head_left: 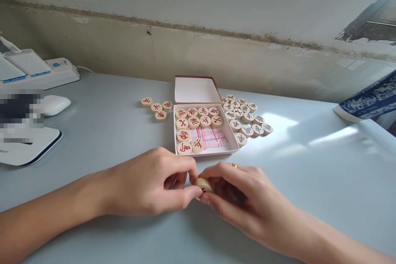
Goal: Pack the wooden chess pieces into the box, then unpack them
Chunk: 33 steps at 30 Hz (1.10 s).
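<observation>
Both my hands meet near the table's front edge around one round wooden chess piece (203,184) with red marking. My left hand (154,183) pinches it from the left with thumb and fingers. My right hand (238,192), a ring on one finger, grips it from the right. Just beyond them lies an open white box (232,140) holding several red-lettered pieces (193,122) on a red-lined paper. A few more red pieces (157,108) lie left of the box; several dark-lettered pieces (244,117) lie to its right.
The box's lid (195,89) stands open behind it. At the left are a white mouse (55,104), a white device (27,144) and a power strip (58,72). A blue-patterned book (368,101) lies at the right edge. A wall runs behind the grey table (309,173).
</observation>
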Tool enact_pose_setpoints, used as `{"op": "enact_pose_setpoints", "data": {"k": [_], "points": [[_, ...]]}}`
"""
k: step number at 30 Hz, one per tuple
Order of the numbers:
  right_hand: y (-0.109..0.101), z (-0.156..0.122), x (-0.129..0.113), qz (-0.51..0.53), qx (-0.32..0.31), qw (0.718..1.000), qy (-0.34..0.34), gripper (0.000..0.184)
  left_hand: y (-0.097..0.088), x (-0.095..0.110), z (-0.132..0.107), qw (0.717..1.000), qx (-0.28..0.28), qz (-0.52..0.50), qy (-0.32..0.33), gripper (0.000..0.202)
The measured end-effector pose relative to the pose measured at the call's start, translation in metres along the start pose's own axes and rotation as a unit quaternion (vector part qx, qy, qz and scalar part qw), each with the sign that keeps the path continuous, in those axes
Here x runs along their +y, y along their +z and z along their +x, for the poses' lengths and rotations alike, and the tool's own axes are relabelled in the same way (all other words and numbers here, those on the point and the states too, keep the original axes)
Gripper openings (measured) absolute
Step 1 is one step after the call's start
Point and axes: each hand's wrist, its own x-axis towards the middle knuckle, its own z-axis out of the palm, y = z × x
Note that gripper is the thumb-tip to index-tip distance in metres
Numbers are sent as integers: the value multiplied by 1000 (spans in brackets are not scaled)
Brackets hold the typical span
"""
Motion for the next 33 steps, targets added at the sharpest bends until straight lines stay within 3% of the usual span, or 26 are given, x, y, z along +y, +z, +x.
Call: {"op": "enact_pose_setpoints", "data": {"k": [5, 10, 13, 17, 23, 33], "points": [[0, -5, 3, -4, 20, 1000, -5, 10, -3, 1, 1, 999, -32, 17, -2, 27], [-1, -5, 7, -24, 53, 997, -48, 19, -6, 2, 1, 996, -79, -30, -38, 48], [-3, -4, 7, -3, 21, 997, -76, 23, -6, 5, -1, 990, -87, -74, -83, 48], [-4, -4, 5, 20, -9, 995, -95, 14, -5, 5, -1, 987, -80, -70, -121, 41], [-3, -3, 6, 14, 12, 998, -67, 19, -3, 3, 0, 992, -56, -20, -112, 43], [-2, -3, 10, -28, 62, 989, -132, 24, -7, 8, -1, 991, -61, -58, -102, 29]]}}
